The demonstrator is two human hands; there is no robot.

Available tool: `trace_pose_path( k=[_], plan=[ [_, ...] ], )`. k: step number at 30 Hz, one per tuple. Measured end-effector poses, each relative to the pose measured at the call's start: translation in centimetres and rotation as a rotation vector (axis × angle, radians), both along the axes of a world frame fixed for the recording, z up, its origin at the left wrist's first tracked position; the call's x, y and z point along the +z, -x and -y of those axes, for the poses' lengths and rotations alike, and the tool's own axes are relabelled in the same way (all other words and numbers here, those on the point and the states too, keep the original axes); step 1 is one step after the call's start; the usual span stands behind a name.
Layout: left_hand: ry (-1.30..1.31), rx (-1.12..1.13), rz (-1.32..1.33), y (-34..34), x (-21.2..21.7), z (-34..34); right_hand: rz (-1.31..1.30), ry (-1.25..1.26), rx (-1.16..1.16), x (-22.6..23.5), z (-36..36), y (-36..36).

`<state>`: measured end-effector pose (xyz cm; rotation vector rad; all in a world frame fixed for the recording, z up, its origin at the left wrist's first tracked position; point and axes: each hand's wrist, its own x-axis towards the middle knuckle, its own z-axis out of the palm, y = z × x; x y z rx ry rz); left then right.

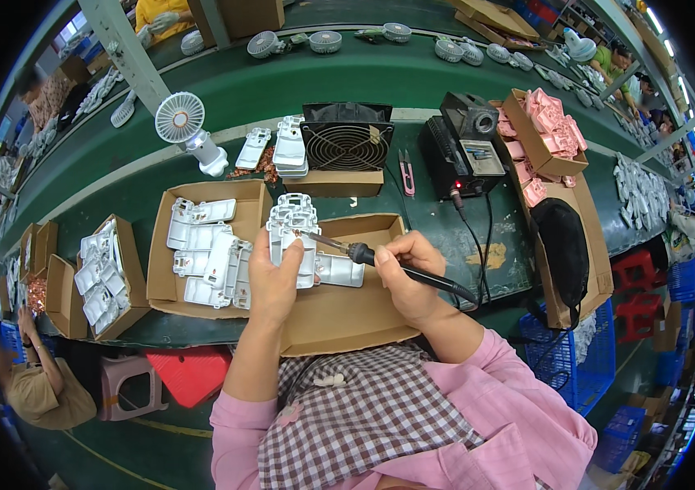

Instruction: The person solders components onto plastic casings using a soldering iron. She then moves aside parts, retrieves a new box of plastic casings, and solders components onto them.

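closely held: a soldering iron [360,254] aimed at a white housing [289,214]

nearest to my remote seat, a checked apron [356,400] spans the lower edge between two pink sleeves [482,392]. just above, the left hand [274,282] grasps the housing, its thumb pressed along the near end. the right hand [409,282] is clenched around the iron's dark handle, metal tip angled leftward; from this distance i cannot tell whether tip and plastic touch. the housing is up in the fingers, above the left rear part of a shallow cardboard tray [347,322], where another white piece [341,271] lies. beside it on the left, i count a second cardboard tray [162,220] holding a loose heap of similar shells [215,261].

farther up the green bench, a square black fan [339,145] stands on a low carton [339,183], with a stack of white parts [289,147] at its left. a white handheld fan [180,118] stands farther left. to the right i see pink-handled snips [407,175], then a black soldering station [445,151] showing a red light, then a small carton [550,165] piled with pink plastic parts [554,122].

beyond the bench, small round fans [325,42] line the green belt [413,77]. at the far upper left, a person in yellow [160,12] is partly cut off from my view.
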<state>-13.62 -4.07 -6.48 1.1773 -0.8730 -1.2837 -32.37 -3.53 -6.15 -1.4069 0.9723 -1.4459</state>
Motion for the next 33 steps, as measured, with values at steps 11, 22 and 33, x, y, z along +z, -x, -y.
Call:
trace_pose_path(
  k=[11, 22, 33],
  plan=[
    [0.0, 0.047, -0.012, 0.11, 0.03, -0.03, -0.036, 0.025, 0.003, 0.27, 0.04, -0.02],
    [0.003, 0.05, -0.005, 0.03, 0.03, 0.02, -0.059, 0.0, 0.016, 0.35, 0.1, -0.02],
    [-0.023, 0.001, 0.028, 0.15, 0.29, -0.11, 0.094, -0.07, 0.024, -0.24, 0.08, 0.14]
  ],
)
